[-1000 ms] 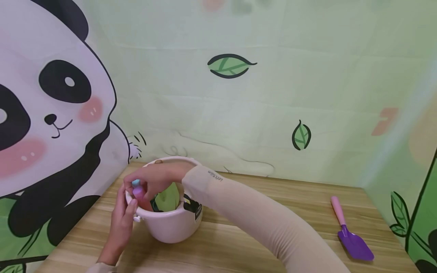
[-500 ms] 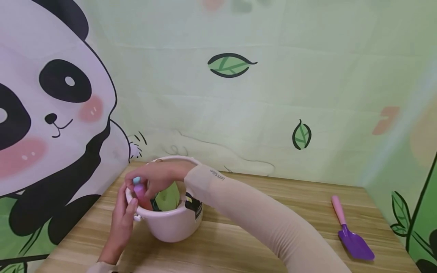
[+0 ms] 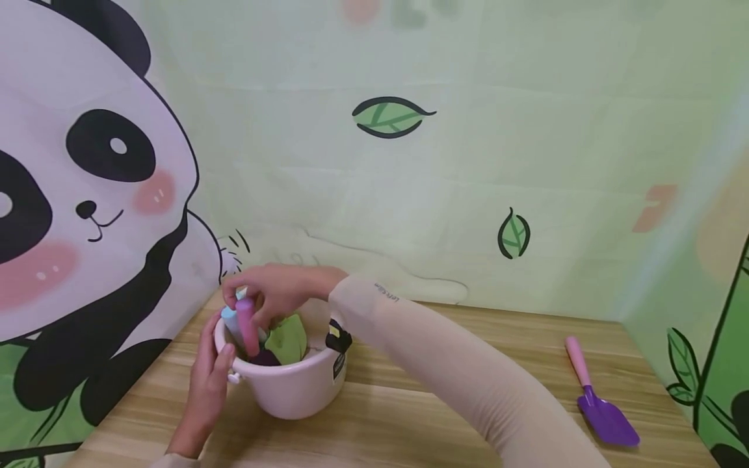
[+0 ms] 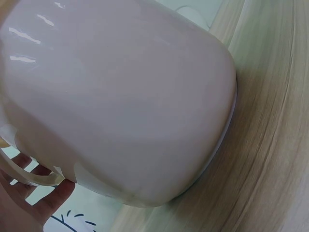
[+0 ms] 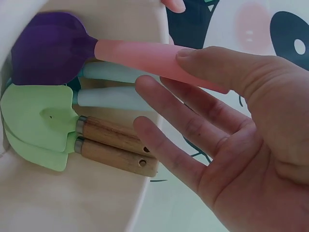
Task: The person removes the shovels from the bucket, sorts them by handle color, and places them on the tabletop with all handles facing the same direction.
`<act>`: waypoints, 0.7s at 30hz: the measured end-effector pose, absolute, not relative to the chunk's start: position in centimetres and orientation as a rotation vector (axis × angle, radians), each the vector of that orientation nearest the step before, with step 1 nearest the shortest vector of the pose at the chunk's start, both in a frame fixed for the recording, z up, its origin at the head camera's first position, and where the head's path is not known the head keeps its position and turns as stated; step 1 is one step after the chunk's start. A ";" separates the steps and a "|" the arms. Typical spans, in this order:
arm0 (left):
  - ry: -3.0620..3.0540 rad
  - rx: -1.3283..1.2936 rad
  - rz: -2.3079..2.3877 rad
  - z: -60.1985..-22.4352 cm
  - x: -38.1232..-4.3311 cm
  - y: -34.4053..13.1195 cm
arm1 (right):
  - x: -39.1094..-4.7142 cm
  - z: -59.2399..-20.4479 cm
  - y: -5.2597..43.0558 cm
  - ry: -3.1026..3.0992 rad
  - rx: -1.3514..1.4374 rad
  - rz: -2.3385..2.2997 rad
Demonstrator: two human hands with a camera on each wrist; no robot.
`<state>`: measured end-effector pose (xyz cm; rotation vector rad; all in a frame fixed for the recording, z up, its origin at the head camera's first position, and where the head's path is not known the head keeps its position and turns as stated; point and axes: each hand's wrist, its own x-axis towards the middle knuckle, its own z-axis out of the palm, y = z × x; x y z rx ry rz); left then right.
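Note:
My right hand (image 3: 281, 289) pinches the pink handle of a small purple hand trowel (image 5: 140, 55) between thumb and fingers, over the left side of a pale pink bucket (image 3: 292, 393). Its purple blade lies inside the bucket, pointing down. Beside it, two light-blue-handled tools (image 5: 113, 98) and two green trowels (image 5: 38, 116) with wooden handles lean against the inner wall. My left hand (image 3: 213, 364) grips the bucket's left rim, and in the left wrist view its fingers (image 4: 55, 195) wrap round a side handle.
Another purple trowel (image 3: 607, 419) with a pink handle lies on the wooden table (image 3: 445, 409) at the right. A green backdrop (image 3: 292, 149) printed with a panda and leaves stands behind and beside the table.
My right hand has risen slightly with the pink-handled trowel, whose blade now shows in the bucket. A light blue handle stands apart on its left. My left hand has stayed at the rim.

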<state>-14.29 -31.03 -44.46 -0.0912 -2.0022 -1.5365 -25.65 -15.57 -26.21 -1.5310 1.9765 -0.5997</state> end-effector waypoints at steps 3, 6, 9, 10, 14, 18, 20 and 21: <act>-2.001 -0.079 -1.540 -44.5 -14.3 -30.9 | -25.8 -26.1 -15.2 1.966 -1.539 -0.625; -2.025 -0.064 -1.533 -44.5 -14.2 -30.9 | -26.0 -26.0 -14.9 1.967 -1.551 -0.639; -2.053 -0.058 -1.522 -44.3 -14.1 -30.9 | -26.2 -25.6 -14.6 2.000 -1.564 -0.632; -2.058 -0.055 -1.520 -44.3 -14.1 -30.9 | -26.3 -25.5 -14.5 2.018 -1.575 -0.624; -2.059 -0.050 -1.517 -44.3 -14.1 -30.9 | -26.7 -24.9 -14.1 2.087 -1.636 -0.595; -2.069 -0.035 -1.507 -44.3 -14.1 -30.9 | -26.9 -24.3 -13.6 2.135 -1.665 -0.603; -2.074 -0.029 -1.511 -44.2 -14.1 -30.9 | -27.0 -24.0 -13.3 2.156 -1.659 -0.613; -2.077 -0.026 -1.514 -44.2 -14.1 -30.8 | -27.0 -23.9 -13.2 2.166 -1.657 -0.616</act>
